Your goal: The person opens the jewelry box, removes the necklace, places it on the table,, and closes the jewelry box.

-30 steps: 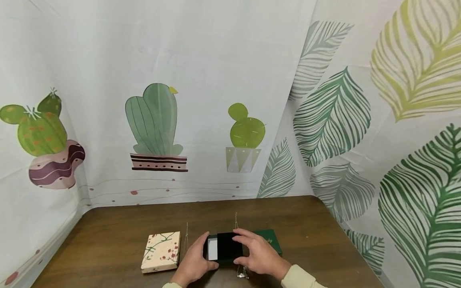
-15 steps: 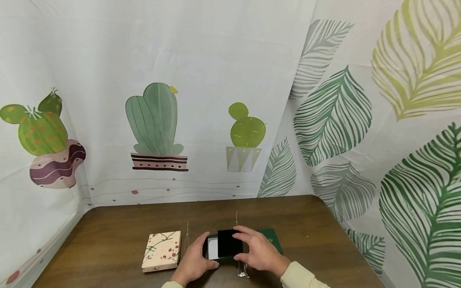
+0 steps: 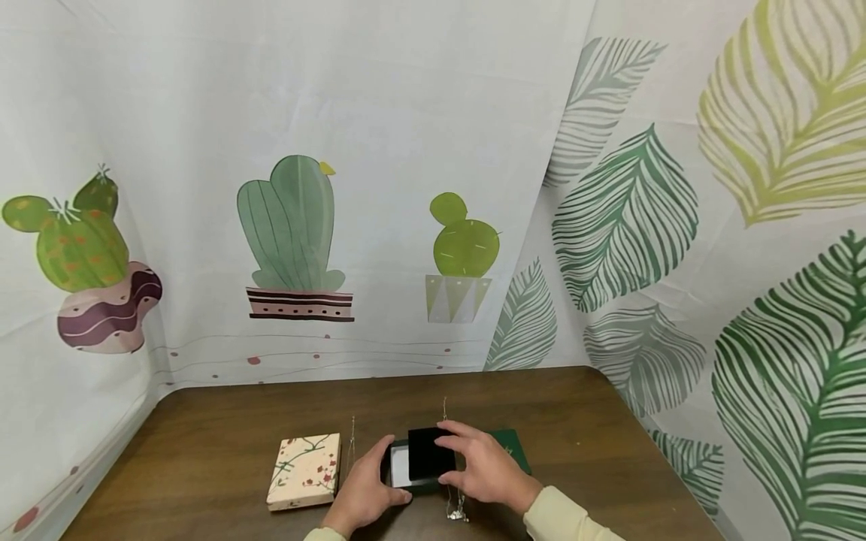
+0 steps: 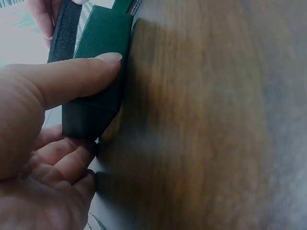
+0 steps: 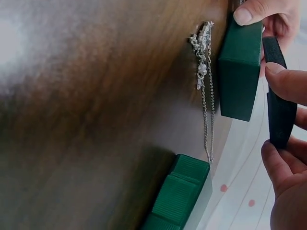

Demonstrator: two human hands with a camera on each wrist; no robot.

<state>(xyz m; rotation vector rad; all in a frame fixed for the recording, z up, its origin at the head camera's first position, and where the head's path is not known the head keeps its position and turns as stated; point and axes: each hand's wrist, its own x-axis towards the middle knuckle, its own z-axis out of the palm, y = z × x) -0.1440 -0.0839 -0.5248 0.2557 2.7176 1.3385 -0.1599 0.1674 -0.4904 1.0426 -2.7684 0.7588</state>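
Observation:
My left hand [image 3: 365,485] grips a small dark green jewelry box [image 5: 240,72] by its left end, thumb on the near wall in the left wrist view. Pinched in my right hand [image 3: 483,469] is a thin black pad [image 3: 431,454], held by its edges between thumb and fingers. In the right wrist view the pad stands just above the box, apart from it. It covers the box's right part from the head view, while white lining [image 3: 400,466] shows at the left. A silver necklace [image 5: 201,62] with a sparkling pendant lies beside the box, partly under my right hand.
To the right lies a green box lid [image 3: 512,447] with gold marking, partly behind my right hand. A cream box with a floral branch print [image 3: 304,472] sits at the left. Between it and my left hand runs another thin necklace [image 3: 352,443]. A patterned curtain [image 3: 386,188] hangs behind the table.
The black pad has risen a little off the box, with my right hand shifting slightly upward. My left hand stays on the box.

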